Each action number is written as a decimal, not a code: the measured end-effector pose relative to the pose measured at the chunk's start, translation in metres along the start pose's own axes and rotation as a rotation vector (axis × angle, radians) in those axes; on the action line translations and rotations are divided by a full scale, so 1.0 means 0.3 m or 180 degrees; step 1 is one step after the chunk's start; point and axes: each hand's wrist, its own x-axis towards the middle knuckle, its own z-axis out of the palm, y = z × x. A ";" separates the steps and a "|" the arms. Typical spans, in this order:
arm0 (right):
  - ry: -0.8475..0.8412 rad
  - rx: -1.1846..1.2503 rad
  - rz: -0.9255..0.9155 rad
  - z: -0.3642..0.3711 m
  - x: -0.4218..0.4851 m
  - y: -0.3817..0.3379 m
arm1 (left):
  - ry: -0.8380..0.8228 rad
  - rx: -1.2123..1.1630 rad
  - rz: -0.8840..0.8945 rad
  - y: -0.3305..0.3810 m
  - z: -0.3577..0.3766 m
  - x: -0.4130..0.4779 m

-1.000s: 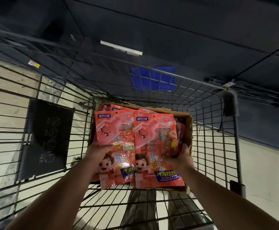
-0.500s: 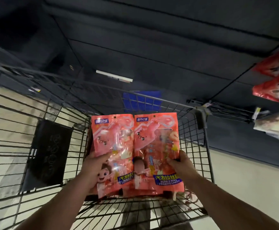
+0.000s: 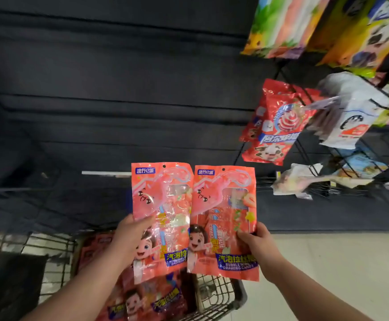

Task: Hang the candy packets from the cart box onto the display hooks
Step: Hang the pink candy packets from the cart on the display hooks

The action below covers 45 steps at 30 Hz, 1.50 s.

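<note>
I hold two pink candy packets upright side by side in front of the dark display wall. My left hand (image 3: 131, 232) grips the left packet (image 3: 162, 205) at its left edge. My right hand (image 3: 257, 244) grips the right packet (image 3: 223, 209) at its right edge. Each packet has a small hang hole at the top. Below them, more pink packets (image 3: 147, 300) lie in the box inside the wire cart (image 3: 214, 295). Wire display hooks (image 3: 314, 158) stick out of the wall at the right, above my right hand.
Red lollipop bags (image 3: 274, 126), white bags (image 3: 348, 112) and colourful bags (image 3: 323, 26) hang on hooks at the upper right. A crumpled pale packet (image 3: 304, 179) hangs lower. A black plate (image 3: 12, 286) hangs on the cart's left side. Pale floor lies at the lower right.
Both hands have lifted the two packets up out of the cart box to the level of the wall. My view has swung up and right, bringing the hanging bags and hooks into sight.
</note>
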 end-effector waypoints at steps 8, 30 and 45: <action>0.0516 0.0526 -0.0195 -0.406 -0.142 0.051 | -0.0683 0.0249 0.0208 0.041 0.393 -0.161; 0.2197 0.0752 -0.0498 -1.520 -0.615 0.392 | -0.1904 0.1045 0.0524 -0.193 1.428 -0.880; 0.2832 0.0844 -0.0451 -1.961 -0.518 0.317 | -0.2524 0.1259 0.0419 -0.156 2.001 -0.907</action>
